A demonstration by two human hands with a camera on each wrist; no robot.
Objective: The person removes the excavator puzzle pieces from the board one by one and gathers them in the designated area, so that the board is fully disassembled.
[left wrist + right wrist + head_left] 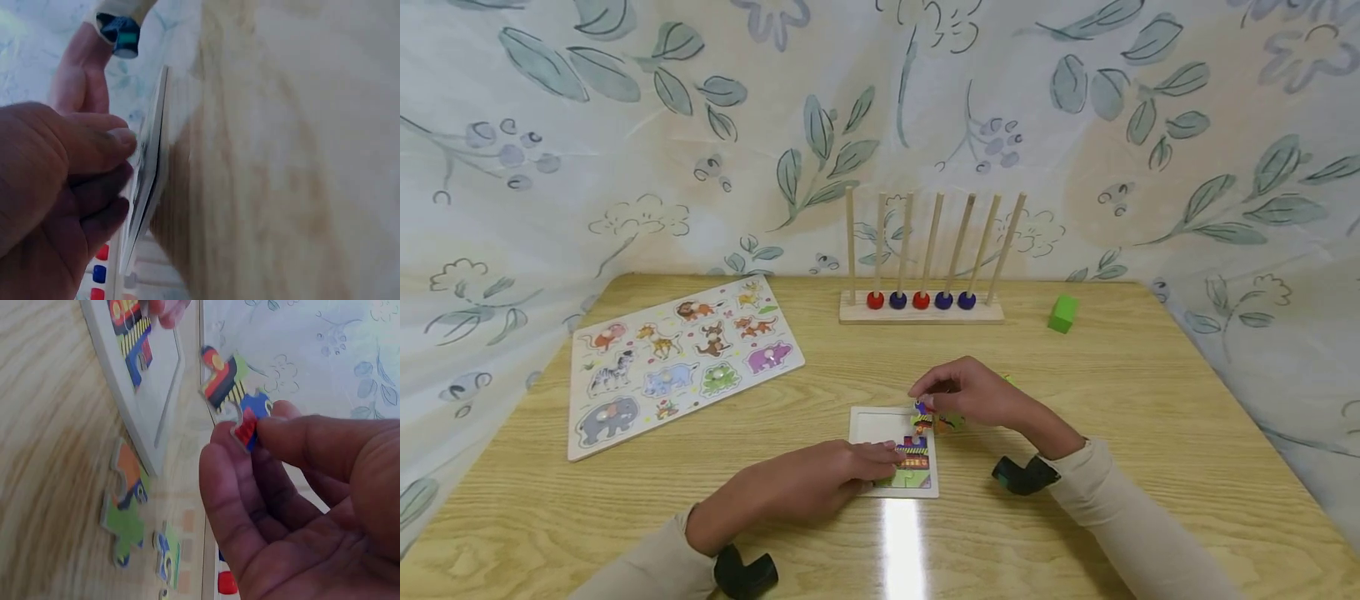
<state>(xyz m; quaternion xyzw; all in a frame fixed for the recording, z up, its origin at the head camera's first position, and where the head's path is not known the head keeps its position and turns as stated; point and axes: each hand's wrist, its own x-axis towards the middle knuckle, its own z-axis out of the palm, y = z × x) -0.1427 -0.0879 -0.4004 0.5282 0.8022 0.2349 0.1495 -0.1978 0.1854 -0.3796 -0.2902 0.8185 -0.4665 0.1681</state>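
Note:
A small white puzzle tray (868, 419) lies on the table, with joined jigsaw pieces (913, 460) in its lower right part. My left hand (805, 479) rests its outstretched fingers on those pieces. Between thumb and fingers, my right hand (973, 392) pinches a jigsaw piece (226, 387) at its blue and red end, above the tray's right side. Yellow-black stripes and a red part show on that piece. Loose jigsaw pieces lie on the table right of the tray, among them an orange and green one (128, 509) and a smaller one (167, 556), partly beneath my right hand.
A board of animal shapes (695, 397) lies at the left. Behind the tray stands a wooden rack (917, 313) with upright rods and several red and blue beads. A green block (1063, 314) sits at the back right. Floral cloth hangs behind the table.

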